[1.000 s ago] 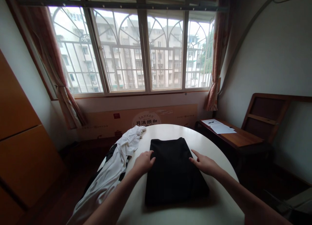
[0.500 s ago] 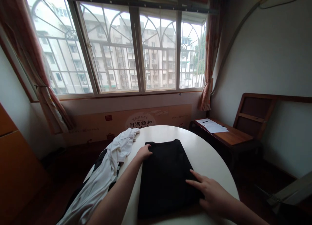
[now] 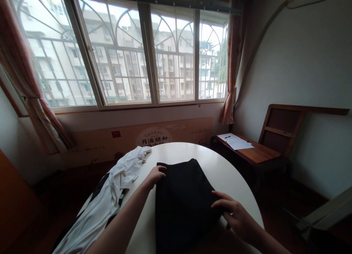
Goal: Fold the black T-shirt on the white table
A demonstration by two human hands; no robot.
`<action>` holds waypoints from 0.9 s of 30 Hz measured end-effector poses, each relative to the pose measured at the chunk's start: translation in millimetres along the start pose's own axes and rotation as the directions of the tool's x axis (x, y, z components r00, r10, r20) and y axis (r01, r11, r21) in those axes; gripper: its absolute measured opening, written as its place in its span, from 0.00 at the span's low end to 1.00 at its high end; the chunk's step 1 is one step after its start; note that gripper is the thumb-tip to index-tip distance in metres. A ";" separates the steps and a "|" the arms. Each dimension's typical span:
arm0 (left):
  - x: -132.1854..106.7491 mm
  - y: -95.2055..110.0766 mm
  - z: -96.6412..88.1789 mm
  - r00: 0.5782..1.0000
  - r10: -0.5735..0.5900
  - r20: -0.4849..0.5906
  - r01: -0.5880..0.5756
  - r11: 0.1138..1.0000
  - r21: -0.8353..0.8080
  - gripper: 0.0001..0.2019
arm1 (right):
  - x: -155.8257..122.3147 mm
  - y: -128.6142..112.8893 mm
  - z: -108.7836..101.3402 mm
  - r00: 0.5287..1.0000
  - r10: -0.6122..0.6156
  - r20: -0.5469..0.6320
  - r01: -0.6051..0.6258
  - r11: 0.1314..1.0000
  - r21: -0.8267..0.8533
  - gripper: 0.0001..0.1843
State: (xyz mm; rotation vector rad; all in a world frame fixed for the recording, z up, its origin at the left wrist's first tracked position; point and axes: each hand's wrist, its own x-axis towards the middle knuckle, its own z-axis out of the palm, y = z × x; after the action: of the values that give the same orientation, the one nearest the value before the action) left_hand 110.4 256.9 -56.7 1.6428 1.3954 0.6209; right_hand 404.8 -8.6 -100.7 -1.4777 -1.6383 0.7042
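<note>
A folded black garment (image 3: 181, 195) lies flat on the round white table (image 3: 220, 169). My left hand (image 3: 155, 175) curls over the garment's far left corner, fingers closed on the fabric edge. At the near right edge, my right hand (image 3: 236, 217) has its fingers bent and tucked against the cloth, gripping that side. Both forearms reach in from the bottom of the view.
White clothing (image 3: 115, 188) with dark stripes is heaped on the table's left side and hangs over its edge. A low wooden bench (image 3: 253, 153) with papers stands to the right. A cardboard panel (image 3: 143, 136) leans under the barred window.
My left hand slid up to the garment's far left corner and closed on it. My right hand drew back to the near right edge and bent its fingers onto the cloth.
</note>
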 end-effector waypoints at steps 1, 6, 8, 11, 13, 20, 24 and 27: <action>-2.7 -1.5 0.2 1.000 -0.025 0.002 0.026 0.999 -0.043 0.25 | -0.9 4.7 -1.4 1.000 0.012 -0.025 -0.011 0.998 0.068 0.21; -21.2 -10.6 6.0 0.995 -0.100 0.028 0.104 0.958 -0.266 0.32 | -7.9 24.5 -6.5 0.979 0.138 -0.153 -0.080 0.938 0.338 0.11; -28.8 -14.5 7.4 0.991 -0.132 0.035 0.134 0.900 -0.415 0.31 | -11.8 27.7 -10.0 0.967 0.188 -0.173 -0.093 0.889 0.448 0.08; -36.4 -18.8 4.4 0.983 -0.185 0.006 0.151 0.780 -0.607 0.30 | -16.5 26.5 -18.9 0.945 0.321 -0.066 -0.199 0.722 0.662 0.08; -39.0 -18.9 0.7 0.978 -0.208 -0.033 0.138 0.750 -0.647 0.30 | -15.4 24.4 -26.6 0.921 0.387 0.032 -0.268 0.575 0.773 0.17; -54.4 -8.9 8.0 0.974 -0.215 -0.074 0.122 0.767 -0.629 0.32 | 27.7 33.6 -50.6 0.839 0.470 0.272 -0.471 0.379 0.797 0.48; -68.1 -6.9 17.1 0.990 -0.095 -0.108 0.041 0.907 -0.419 0.31 | 63.1 40.9 -61.2 0.842 0.443 0.310 -0.540 0.712 0.449 0.55; -80.1 -3.2 25.0 0.930 0.184 -0.319 -0.151 0.980 0.128 0.27 | 98.9 41.7 -66.7 0.856 0.462 0.232 -0.470 0.882 -0.023 0.53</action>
State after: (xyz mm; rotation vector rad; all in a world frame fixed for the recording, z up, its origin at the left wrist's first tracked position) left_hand 109.3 173.0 -59.2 1.8130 1.5531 0.9756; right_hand 484.0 88.0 -81.2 -1.8482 -1.4253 1.2078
